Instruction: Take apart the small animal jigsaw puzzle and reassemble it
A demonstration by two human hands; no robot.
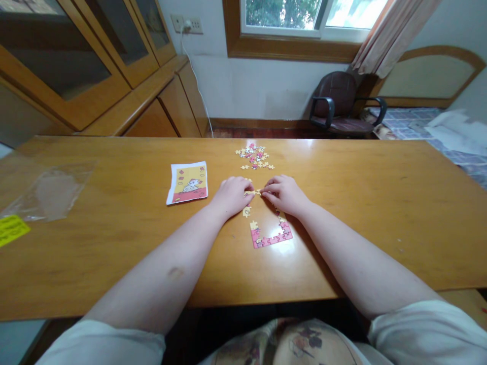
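My left hand is closed, its fingertips on a short row of yellow jigsaw puzzle pieces. From the other side my right hand pinches at the right end of that row; its fingers partly cover the piece there. Below my hands lies a partly joined pink border of the puzzle, with its right side running up under my right wrist. A separate yellow piece with a drawing on it rests beside my left hand. Further back is a loose pile of yellow and pink pieces.
A paper picture of the puzzle design lies left of my left hand. At the table's left are a clear plastic bag and a yellow label. Beyond the wooden table stand a chair and glass-fronted cabinets.
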